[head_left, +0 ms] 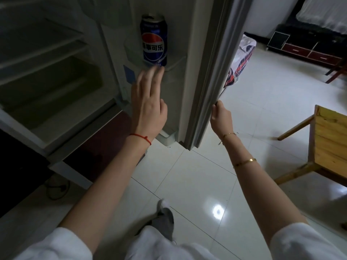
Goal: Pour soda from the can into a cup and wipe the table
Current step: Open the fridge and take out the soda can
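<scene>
A blue soda can (154, 39) stands upright on a shelf inside the open fridge door (204, 72). My left hand (148, 98) is stretched out just below the can, fingers straight and blurred, fingertips near the can's base, holding nothing. My right hand (219, 114) grips the outer edge of the fridge door, fingers curled round it. No cup or cloth is in view.
The fridge's dim interior with white shelves (47, 59) lies at left. A wooden table (330, 139) stands at right on the glossy white tile floor (197, 184). A dark red cabinet (308, 51) and a plaid bundle (238, 62) sit beyond the door.
</scene>
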